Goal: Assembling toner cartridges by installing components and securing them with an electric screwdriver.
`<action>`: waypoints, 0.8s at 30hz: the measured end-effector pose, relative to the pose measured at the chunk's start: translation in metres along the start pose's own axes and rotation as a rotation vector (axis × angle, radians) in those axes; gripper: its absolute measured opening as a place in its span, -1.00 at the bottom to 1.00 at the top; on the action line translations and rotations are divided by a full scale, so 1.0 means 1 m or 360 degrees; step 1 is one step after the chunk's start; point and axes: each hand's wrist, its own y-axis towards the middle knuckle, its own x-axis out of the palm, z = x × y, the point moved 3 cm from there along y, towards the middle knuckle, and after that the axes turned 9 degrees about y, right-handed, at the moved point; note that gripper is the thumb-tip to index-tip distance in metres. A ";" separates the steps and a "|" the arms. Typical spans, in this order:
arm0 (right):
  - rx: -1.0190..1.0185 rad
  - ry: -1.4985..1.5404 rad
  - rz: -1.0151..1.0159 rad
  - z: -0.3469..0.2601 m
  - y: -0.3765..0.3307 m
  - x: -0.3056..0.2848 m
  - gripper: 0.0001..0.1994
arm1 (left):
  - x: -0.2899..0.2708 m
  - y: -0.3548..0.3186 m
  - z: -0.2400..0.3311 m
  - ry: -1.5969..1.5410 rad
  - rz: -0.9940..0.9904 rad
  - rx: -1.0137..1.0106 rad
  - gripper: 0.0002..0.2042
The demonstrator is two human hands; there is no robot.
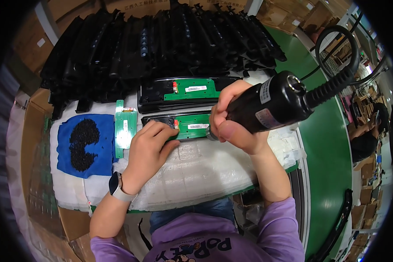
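1. Your right hand (233, 120) is wrapped tight around a black electric screwdriver (273, 102), its tip down on the near green circuit board (194, 125).
2. Your left hand (148, 150) lies flat, fingers spread narrow, pressing that board's black housing (157, 120) against the padded desk (196, 170).
3. A blue cloth (63, 139) with black screws (84, 144) lies to your left.

The tip of the black electric screwdriver (270, 102) is hidden behind the right hand (233, 118), so its contact with the green circuit board (192, 125) cannot be confirmed. The left hand (148, 150) covers the near left part of the black housing (159, 121). The dark pieces on the blue cloth (85, 146) are too small to identify.
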 end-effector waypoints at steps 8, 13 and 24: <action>0.0046 -0.0092 -0.0088 0.006 -0.001 -0.003 -0.76 | 0.002 -0.002 0.000 0.0007 -0.0050 0.0011 -0.81; -0.0188 -0.0408 -0.0058 0.005 -0.006 0.007 -0.80 | 0.001 -0.002 0.002 0.0055 -0.0073 0.0041 -0.81; 0.0007 0.0091 -0.0086 0.008 -0.006 -0.008 -0.78 | -0.001 0.001 0.006 0.0014 -0.0083 0.0037 -0.85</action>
